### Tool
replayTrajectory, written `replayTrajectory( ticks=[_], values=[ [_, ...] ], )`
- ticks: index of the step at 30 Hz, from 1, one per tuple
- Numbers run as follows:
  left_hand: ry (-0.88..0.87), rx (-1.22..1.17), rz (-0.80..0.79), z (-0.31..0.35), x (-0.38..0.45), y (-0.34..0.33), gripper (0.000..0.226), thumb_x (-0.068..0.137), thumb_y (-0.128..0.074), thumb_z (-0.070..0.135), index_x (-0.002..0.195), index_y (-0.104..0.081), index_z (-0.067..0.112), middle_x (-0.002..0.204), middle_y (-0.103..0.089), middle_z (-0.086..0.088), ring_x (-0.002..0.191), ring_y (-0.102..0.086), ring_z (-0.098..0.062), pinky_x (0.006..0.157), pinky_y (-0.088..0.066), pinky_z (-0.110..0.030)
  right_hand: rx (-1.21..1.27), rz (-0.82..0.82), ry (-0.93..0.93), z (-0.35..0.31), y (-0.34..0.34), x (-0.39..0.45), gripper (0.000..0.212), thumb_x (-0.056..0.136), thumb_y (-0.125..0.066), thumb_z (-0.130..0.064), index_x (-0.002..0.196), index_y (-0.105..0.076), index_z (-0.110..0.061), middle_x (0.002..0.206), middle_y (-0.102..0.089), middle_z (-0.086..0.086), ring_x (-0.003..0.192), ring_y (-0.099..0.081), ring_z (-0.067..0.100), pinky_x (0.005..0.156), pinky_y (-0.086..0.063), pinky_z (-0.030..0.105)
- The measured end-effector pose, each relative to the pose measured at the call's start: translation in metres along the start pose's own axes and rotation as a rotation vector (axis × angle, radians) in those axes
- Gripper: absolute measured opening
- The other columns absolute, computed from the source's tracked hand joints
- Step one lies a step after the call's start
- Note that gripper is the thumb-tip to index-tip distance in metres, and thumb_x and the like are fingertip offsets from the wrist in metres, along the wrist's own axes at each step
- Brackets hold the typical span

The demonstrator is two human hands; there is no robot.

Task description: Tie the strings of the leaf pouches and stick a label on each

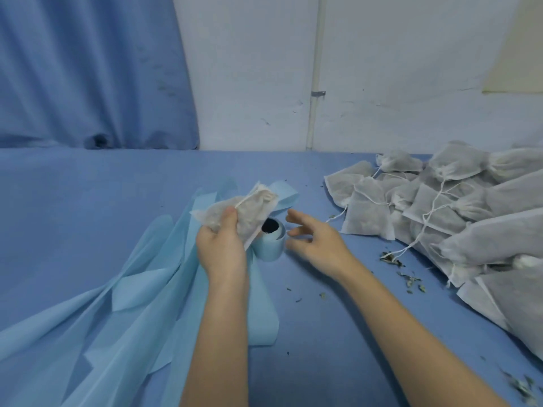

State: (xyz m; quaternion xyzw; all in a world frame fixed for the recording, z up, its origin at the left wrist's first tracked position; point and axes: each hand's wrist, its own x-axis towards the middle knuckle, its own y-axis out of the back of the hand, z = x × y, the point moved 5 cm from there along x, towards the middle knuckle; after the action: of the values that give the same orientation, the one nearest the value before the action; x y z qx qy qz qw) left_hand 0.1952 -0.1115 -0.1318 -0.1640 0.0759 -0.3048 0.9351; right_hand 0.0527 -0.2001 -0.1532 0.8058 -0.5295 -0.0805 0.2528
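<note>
Pouch (244,211) of dried leaves sits in the left hand (221,245), lifted up off the blue table (88,201). The thumb and fingers curl around its near end and grip it. A white string (249,197) runs along its top. The right hand (316,239) is just to the right of the pouch, not touching it. Its fingers are spread and loose, and they hold nothing. Between the two hands, a bit lower, stands a light blue roll (270,240) with a dark hole in the middle. The pouch hangs right over its left edge. Long strips of light blue paper (141,289) spread out to the left and near side. A big pile of grey pouches (440,210) with white strings lies far to the right, well apart from both hands. Small leaf bits (392,258) are scattered on the table near the pile.
</note>
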Motion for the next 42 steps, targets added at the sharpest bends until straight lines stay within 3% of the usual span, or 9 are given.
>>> replayTrajectory(
  ticks=[5,8,13,17,21,27,33,35,42],
  values=[
    [0.036,-0.095,0.059,-0.001,0.003,0.005,0.017,0.090,-0.060,0.020,0.100,-0.066,0.007,0.098,-0.070,-0.004,0.093,-0.066,-0.019,0.086,-0.051,-0.031,-0.098,-0.026,0.099,-0.003,-0.010,0.010,0.067,0.078,-0.080,-0.022,0.137,-0.049,-0.020,0.103,-0.058,-0.009,0.068,-0.051,-0.002,0.072,-0.039,0.006],
    [0.044,-0.114,0.036,-0.002,0.002,0.002,0.018,0.090,-0.060,0.019,0.102,-0.066,0.007,0.099,-0.070,-0.004,0.093,-0.066,-0.018,0.084,-0.050,-0.029,-0.131,-0.020,0.121,-0.006,-0.015,0.017,0.067,0.075,-0.081,-0.027,0.136,-0.051,-0.024,0.113,-0.052,-0.006,0.069,-0.045,-0.001,0.074,-0.036,0.013],
    [0.010,-0.062,0.016,-0.001,-0.003,-0.006,0.021,0.091,-0.058,0.017,0.106,-0.065,0.005,0.103,-0.070,-0.006,0.097,-0.066,-0.019,0.090,-0.050,-0.033,-0.134,-0.006,0.162,-0.010,-0.025,0.022,0.044,0.071,-0.078,-0.019,0.112,-0.061,-0.021,0.096,-0.054,-0.006,0.085,-0.045,-0.006,0.067,-0.036,0.010],
    [-0.039,0.044,0.018,0.001,-0.004,-0.009,0.023,0.090,-0.059,0.025,0.107,-0.064,0.010,0.102,-0.069,-0.001,0.098,-0.064,-0.018,0.093,-0.048,-0.036,-0.139,0.119,0.018,-0.004,-0.023,0.021,0.050,0.062,-0.080,-0.034,0.093,-0.044,-0.020,0.092,-0.054,-0.006,0.084,-0.053,0.015,0.061,-0.039,0.027],
    [-0.052,0.146,0.033,-0.002,-0.003,-0.017,0.022,0.091,-0.056,0.028,0.103,-0.060,0.011,0.096,-0.065,0.000,0.093,-0.061,-0.021,0.080,-0.044,-0.030,-0.199,0.158,-0.059,0.000,-0.023,0.017,0.070,0.065,-0.078,-0.048,0.112,-0.032,-0.023,0.105,-0.053,-0.007,0.091,-0.053,0.017,0.068,-0.037,0.030],
    [0.025,0.221,0.020,-0.016,0.001,-0.030,0.028,0.091,-0.055,0.027,0.110,-0.060,0.007,0.103,-0.066,-0.003,0.095,-0.061,-0.022,0.080,-0.045,-0.028,-0.228,0.133,-0.028,-0.002,-0.024,0.012,0.068,0.068,-0.077,-0.045,0.122,-0.045,-0.021,0.118,-0.050,-0.003,0.107,-0.054,0.016,0.078,-0.041,0.029],
    [0.064,0.176,0.012,-0.022,0.008,-0.028,0.030,0.091,-0.056,0.024,0.115,-0.059,0.008,0.110,-0.066,-0.006,0.102,-0.061,-0.023,0.089,-0.047,-0.031,0.043,-0.071,-0.063,0.010,-0.002,-0.004,0.077,0.076,-0.080,-0.027,0.140,-0.039,-0.023,0.118,-0.057,-0.010,0.080,-0.061,-0.005,0.073,-0.043,0.009],
    [0.057,0.185,0.007,-0.022,0.010,-0.028,0.029,0.090,-0.057,0.024,0.115,-0.059,0.008,0.109,-0.065,-0.005,0.102,-0.060,-0.022,0.090,-0.046,-0.031,0.122,-0.073,-0.091,0.017,0.008,-0.008,0.072,0.080,-0.075,-0.018,0.143,-0.040,-0.022,0.118,-0.063,-0.008,0.087,-0.064,-0.006,0.073,-0.043,0.006],
    [-0.045,0.363,-0.023,-0.020,0.007,-0.032,0.037,0.090,-0.054,0.032,0.120,-0.054,0.010,0.110,-0.062,-0.005,0.103,-0.058,-0.025,0.092,-0.046,-0.035,0.110,0.166,-0.067,0.018,0.006,-0.011,0.046,0.069,-0.085,-0.026,0.105,-0.058,-0.021,0.089,-0.069,-0.007,0.070,-0.060,-0.013,0.063,-0.038,0.000]
  ],
)
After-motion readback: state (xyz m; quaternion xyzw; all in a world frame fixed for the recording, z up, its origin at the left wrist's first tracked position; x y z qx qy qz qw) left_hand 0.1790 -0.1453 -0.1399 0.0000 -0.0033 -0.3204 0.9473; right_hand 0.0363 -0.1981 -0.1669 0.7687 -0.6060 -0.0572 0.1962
